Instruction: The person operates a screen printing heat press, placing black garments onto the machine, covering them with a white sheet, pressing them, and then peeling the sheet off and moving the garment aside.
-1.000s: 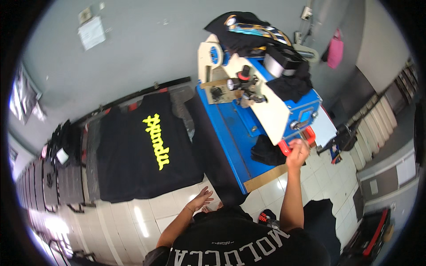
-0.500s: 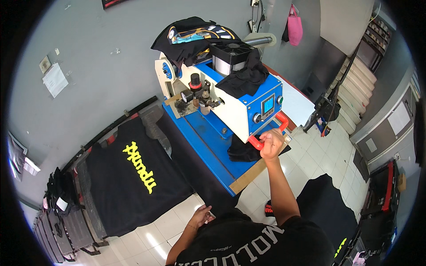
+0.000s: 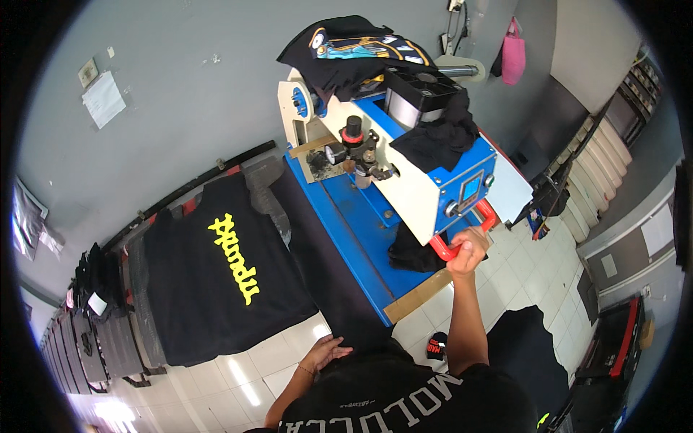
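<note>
My right hand (image 3: 468,250) is closed round the red handle (image 3: 489,215) at the front of a blue and cream heat press (image 3: 415,184). Bunched black cloth (image 3: 416,249) shows under the press head, on the blue base (image 3: 346,245). Low in the middle, my left hand (image 3: 326,353) has its fingers stretched out beside a long dark cloth-like strip (image 3: 325,278); whether they touch it is unclear. A black shirt (image 3: 191,289) with yellow lettering (image 3: 234,258) lies spread out to the left.
Black garments (image 3: 354,54) and a dark cloth (image 3: 440,133) lie over the press top. Dark panels (image 3: 119,346) line the left. Another dark garment (image 3: 523,353) is at lower right. Stairs (image 3: 599,169) rise beyond, and a pink bag (image 3: 513,59) hangs on the wall.
The view has shifted, so the press appears farther right. My right hand keeps its hold on the handle. The fingers of my left hand look straighter and closer together.
</note>
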A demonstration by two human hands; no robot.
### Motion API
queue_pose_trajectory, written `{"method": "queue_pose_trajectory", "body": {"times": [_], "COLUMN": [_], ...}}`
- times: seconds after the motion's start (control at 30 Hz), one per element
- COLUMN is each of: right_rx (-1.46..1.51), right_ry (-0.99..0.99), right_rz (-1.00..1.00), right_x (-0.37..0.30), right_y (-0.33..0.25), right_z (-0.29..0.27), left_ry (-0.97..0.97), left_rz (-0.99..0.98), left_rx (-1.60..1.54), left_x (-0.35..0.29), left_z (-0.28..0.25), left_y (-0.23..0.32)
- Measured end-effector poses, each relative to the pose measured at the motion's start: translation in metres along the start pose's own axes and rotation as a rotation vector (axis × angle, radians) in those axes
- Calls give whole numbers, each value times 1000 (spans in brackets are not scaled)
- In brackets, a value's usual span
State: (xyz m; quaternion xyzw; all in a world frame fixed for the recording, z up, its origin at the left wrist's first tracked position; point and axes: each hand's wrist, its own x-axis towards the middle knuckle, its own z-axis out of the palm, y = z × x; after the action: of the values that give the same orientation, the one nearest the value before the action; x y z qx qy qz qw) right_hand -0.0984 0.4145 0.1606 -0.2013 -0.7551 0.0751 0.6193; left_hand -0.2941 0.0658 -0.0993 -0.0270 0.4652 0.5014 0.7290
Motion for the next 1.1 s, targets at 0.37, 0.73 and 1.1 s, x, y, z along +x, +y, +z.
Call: {"method": "queue_pose_trajectory", "body": {"times": [0.37,0.73,1.1], "right_rx": [-92,-310,-861], "right_ry": [-38,-126,-326], "right_rz": [44,232,124], "right_x": [-10,-10,-22], "right_y": [15,9,-23], "right_z": [3,2,23], "left_ry": [-23,157,128], "left_rz": [-20,212,332], "left_rx": [53,71,-106], "left_x": [-17,-109,-197], "left_z": [-34,-130,-212], "left_y": [15,-13,-32]}}
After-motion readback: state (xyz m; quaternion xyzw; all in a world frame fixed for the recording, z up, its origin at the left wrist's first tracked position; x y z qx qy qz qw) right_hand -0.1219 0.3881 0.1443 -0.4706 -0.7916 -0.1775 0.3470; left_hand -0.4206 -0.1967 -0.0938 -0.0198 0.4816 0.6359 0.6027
